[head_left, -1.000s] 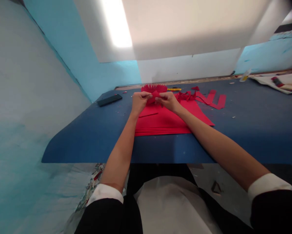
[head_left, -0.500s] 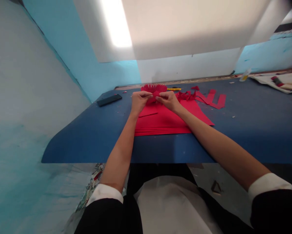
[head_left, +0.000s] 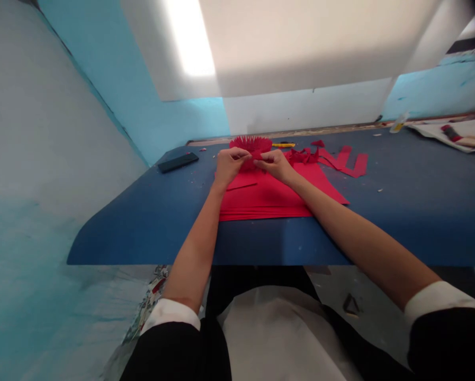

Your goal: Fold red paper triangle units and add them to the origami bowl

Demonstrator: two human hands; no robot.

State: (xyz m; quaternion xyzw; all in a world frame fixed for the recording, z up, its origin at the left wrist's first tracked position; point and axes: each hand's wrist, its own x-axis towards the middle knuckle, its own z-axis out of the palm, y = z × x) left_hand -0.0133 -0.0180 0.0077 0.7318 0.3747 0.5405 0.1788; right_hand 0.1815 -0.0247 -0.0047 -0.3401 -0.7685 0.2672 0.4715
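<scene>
Between my two hands is a small piece of red paper (head_left: 257, 155), its shape partly covered by fingers. My left hand (head_left: 230, 165) pinches its left side, and my right hand (head_left: 277, 165) pinches its right side. Both hands are above a stack of red paper sheets (head_left: 265, 203). A thin dark red strip (head_left: 242, 187) lies on the top sheet by my left wrist. Just behind my fingers stands a fringed red paper piece (head_left: 250, 142), with many pointed tips. Folded red paper pieces (head_left: 303, 155) sit right of my right hand.
On the blue table (head_left: 142, 222) a dark flat case (head_left: 178, 162) lies at left. A yellow cutter (head_left: 284, 145) is behind the stack. Red paper strips (head_left: 346, 164) lie at right. Farther right are a small bottle (head_left: 399, 123) and a pale sheet (head_left: 428, 132). Walls border the left and back.
My left hand has shifted very slightly to the right. The red paper between my fingertips has changed its angle a little; my right hand stays nearly in place.
</scene>
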